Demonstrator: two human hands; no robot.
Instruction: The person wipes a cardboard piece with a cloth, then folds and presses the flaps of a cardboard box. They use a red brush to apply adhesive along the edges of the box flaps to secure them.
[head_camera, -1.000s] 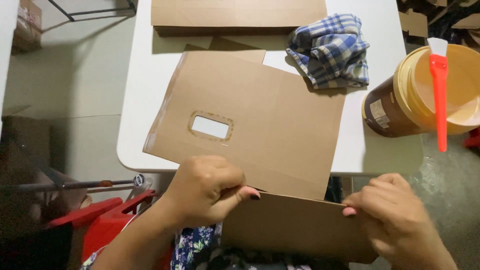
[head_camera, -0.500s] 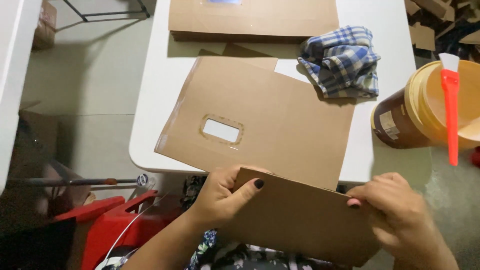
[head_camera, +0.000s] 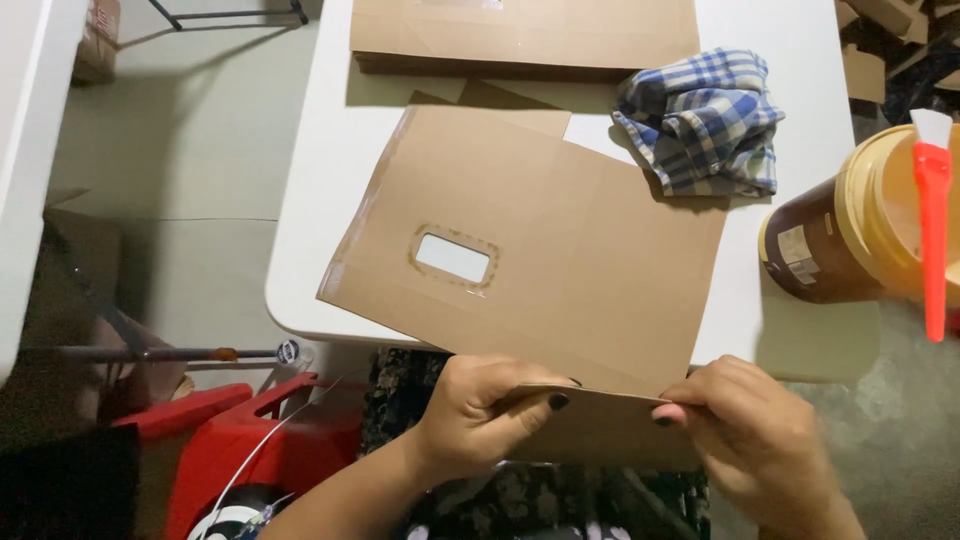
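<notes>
Grip status: both hands clamped on the near edge of the flat brown cardboard sheet with a rectangular window cut-out (head_camera: 530, 255). Left hand (head_camera: 480, 410) pinches it with thumb on top, dark-painted nail pointing right, fingers curled under. Right hand (head_camera: 755, 440) pinches the same edge just to the right, fingertips on top, knuckles up. Hands near each other, not touching.

Sheet lies tilted on the white bench (head_camera: 330, 190); its near strip hangs past the bench's near edge and is folded down between the two hands. Left corner sits near the bench's left rim.

Free bench: narrow bare strip left of the sheet, small patch on the right. Far side taken by a stack of flat brown cardboard (head_camera: 520, 35). Crumpled blue-and-white checked cloth (head_camera: 705, 120) far right, touching the sheet's far-right corner. Tan plastic bucket (head_camera: 850, 235) with a red-handled brush (head_camera: 933, 225) off the right rim. Red plastic stool (head_camera: 250, 440) on the floor, near left.
</notes>
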